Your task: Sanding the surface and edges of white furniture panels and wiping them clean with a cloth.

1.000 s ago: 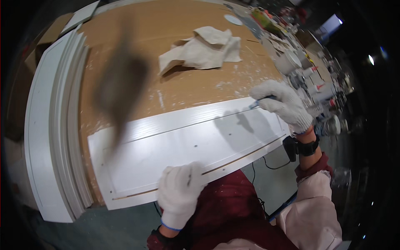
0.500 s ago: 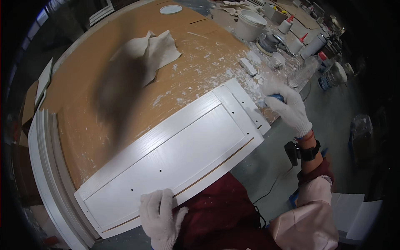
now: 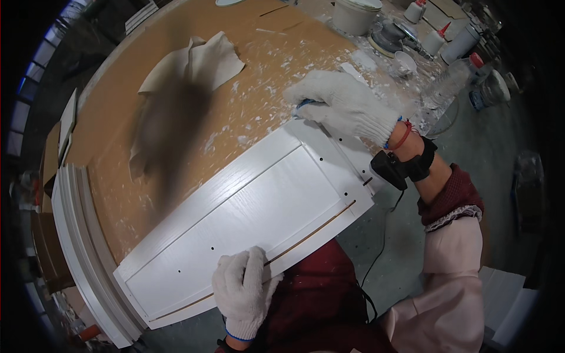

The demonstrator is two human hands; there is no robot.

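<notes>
White cabinet door panel (image 3: pixel 247 217) lies flat and diagonal on the brown desk (image 3: pixel 147 88), near end hanging off the desk edge over the person's lap. Panel has a recessed centre field, a few small drilled holes and a thin bare-wood line along the near edge

Left hand (image 3: pixel 244 291), white knit glove, flat on the panel's near edge, fingers spread a little, pressing down, not pinching anything

Right hand (image 3: pixel 344 106), same glove, at the panel's far corner, fingers curled over a small blue-edged object (image 3: pixel 305 105) pressed where the corner meets the desk. Mostly hidden under the glove, can't tell what it is. Black strap device (image 3: pixel 400 167) on that wrist, cable hanging down

Desk around the far corner is spattered with white flecks. Crumpled beige cloth (image 3: pixel 200 62) lies further back, well apart from the panel. White bucket (image 3: pixel 356 15), round sander (image 3: pixel 388 38) and several squeeze bottles (image 3: pixel 438 41) sit at the far right edge. Stack of white trim pieces (image 3: pixel 76 235) runs along the desk's left edge

Dark blur smear over the desk centre-left, no detail there
</notes>
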